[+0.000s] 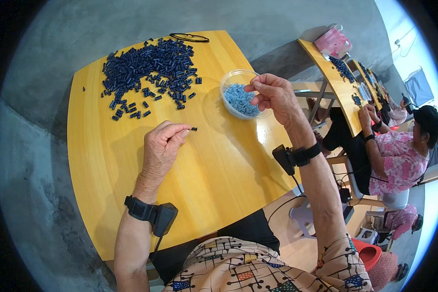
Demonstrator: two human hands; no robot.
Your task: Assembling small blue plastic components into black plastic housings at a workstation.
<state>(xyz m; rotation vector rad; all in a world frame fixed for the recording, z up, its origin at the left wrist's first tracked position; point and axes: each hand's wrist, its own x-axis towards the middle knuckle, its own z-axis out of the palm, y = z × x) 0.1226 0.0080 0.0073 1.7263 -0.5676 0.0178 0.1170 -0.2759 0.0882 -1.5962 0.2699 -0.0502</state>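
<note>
the left hand grips a small dark piece, long axis roughly crosswise, left of and nearer the body than the right hand, whose curled grip, closed or not i cannot tell, overlaps the clear tub; beyond, the dark pile.

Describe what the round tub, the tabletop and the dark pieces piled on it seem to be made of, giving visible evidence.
Round tub: likely clear, glossy plastic; its blue contents show through.
Tabletop: wood or wood-look laminate, glossy; grain lines and bright reflections show.
Dark pieces: probably moulded plastic, faintly shiny, judging by uniform shape.
</note>
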